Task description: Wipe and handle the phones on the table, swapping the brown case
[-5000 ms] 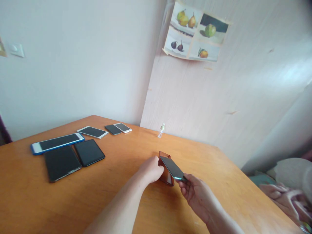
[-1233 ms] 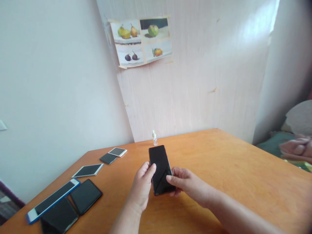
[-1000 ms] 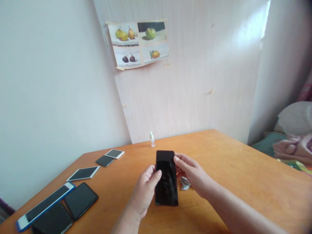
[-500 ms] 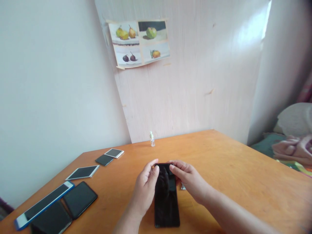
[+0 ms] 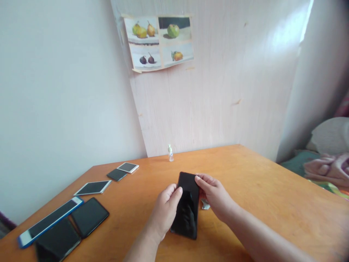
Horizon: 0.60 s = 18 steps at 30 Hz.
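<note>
A black smartphone (image 5: 187,207) with a dark, glossy screen is held between my two hands above the table. My left hand (image 5: 167,207) grips its left edge, with the thumb on the front near the screen's side. At the upper right corner my right hand (image 5: 214,193) pinches the phone, thumb on the glass and fingers behind. Both hands are closed on it, and the fingers behind the phone are partly hidden. A small crumpled silvery-white scrap (image 5: 205,205) lies on the table just below my right hand.
On the left of the wooden table (image 5: 261,189) lie several devices, among them a blue-edged white phone (image 5: 51,220), a black tablet-like device (image 5: 89,217) and a white-framed one (image 5: 92,187). A small clear spray bottle (image 5: 170,154) stands near the back board.
The phone has risen and tilted, its top now leaning to the right. My left hand has slid lower along its left edge. More of the scrap shows.
</note>
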Motion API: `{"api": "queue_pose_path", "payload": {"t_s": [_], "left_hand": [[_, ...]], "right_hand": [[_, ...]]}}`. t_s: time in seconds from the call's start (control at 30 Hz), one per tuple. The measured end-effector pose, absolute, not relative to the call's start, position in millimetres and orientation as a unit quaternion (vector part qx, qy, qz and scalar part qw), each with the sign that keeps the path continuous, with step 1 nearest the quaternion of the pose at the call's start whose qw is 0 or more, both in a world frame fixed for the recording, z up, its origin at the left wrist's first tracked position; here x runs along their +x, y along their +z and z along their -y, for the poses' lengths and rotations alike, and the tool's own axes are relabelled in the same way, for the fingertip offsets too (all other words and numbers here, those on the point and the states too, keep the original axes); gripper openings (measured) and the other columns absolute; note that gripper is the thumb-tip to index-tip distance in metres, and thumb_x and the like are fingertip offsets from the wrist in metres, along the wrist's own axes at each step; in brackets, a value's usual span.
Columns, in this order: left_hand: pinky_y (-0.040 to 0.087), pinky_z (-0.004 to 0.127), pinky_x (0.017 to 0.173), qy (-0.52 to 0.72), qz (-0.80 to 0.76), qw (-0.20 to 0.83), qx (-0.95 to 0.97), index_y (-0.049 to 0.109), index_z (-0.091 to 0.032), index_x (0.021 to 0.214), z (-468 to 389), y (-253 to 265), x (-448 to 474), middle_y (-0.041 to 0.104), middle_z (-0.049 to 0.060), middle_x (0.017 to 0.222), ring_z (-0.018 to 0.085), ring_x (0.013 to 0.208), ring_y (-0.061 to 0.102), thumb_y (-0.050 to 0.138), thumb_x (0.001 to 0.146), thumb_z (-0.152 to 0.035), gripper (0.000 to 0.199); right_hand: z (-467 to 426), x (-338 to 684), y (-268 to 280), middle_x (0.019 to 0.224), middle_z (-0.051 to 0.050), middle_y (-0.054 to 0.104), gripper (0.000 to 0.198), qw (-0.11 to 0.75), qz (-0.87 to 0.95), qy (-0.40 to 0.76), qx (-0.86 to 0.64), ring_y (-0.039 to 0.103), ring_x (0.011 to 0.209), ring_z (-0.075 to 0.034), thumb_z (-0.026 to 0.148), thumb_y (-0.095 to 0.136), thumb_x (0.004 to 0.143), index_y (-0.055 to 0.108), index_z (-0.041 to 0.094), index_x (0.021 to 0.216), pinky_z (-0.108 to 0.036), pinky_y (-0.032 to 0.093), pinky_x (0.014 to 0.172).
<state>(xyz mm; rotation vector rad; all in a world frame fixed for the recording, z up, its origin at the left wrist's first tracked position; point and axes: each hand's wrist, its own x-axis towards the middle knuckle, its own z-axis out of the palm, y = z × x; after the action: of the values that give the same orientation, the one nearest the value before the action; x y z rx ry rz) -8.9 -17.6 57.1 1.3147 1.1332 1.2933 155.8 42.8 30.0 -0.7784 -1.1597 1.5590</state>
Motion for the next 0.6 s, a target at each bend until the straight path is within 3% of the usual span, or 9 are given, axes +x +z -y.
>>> {"api": "queue_pose_path", "payload": {"t_s": [0.13,0.3,0.47,0.6], "left_hand": [[0.046,0.028,0.079,0.525,-0.46,0.469,0.54,0.066,-0.019,0.093,16.4,51.3,-8.3,0.068,0.004,0.089,0.021,0.085,0.059,0.064,0.083,-0.046,0.029],[0.045,0.028,0.076,0.553,-0.486,0.43,0.523,0.063,-0.019,0.095,13.1,46.7,-12.3,0.065,0.003,0.085,0.019,0.081,0.057,0.059,0.087,-0.048,0.03],[0.045,0.028,0.078,0.557,-0.474,0.452,0.511,0.063,-0.019,0.101,12.9,47.7,-12.2,0.067,0.004,0.091,0.019,0.086,0.059,0.058,0.089,-0.049,0.033],[0.045,0.031,0.088,0.538,-0.44,0.505,0.512,0.064,-0.019,0.11,14.6,49.4,-9.8,0.069,0.007,0.103,0.021,0.096,0.061,0.064,0.086,-0.044,0.035]], "right_hand": [[-42.7,158.4,33.1,0.077,-0.003,0.066,0.042,0.496,0.472,0.656,-0.317,0.061,0.064,-0.014,0.056,0.066,0.079,0.063,0.019,0.1,-0.023,0.045,0.055],[-30.8,152.9,33.7,0.067,-0.001,0.062,0.042,0.383,0.523,0.691,-0.321,0.055,0.056,-0.01,0.058,0.065,0.079,0.062,0.016,0.085,-0.023,0.042,0.053],[-30.5,150.7,30.3,0.058,0.003,0.054,0.044,0.407,0.551,0.653,-0.324,0.048,0.051,-0.008,0.06,0.066,0.078,0.058,0.017,0.072,-0.021,0.036,0.049],[-36.5,154.0,26.9,0.059,0.003,0.056,0.045,0.422,0.54,0.639,-0.351,0.047,0.048,-0.008,0.062,0.063,0.079,0.058,0.017,0.076,-0.02,0.032,0.045]]}}
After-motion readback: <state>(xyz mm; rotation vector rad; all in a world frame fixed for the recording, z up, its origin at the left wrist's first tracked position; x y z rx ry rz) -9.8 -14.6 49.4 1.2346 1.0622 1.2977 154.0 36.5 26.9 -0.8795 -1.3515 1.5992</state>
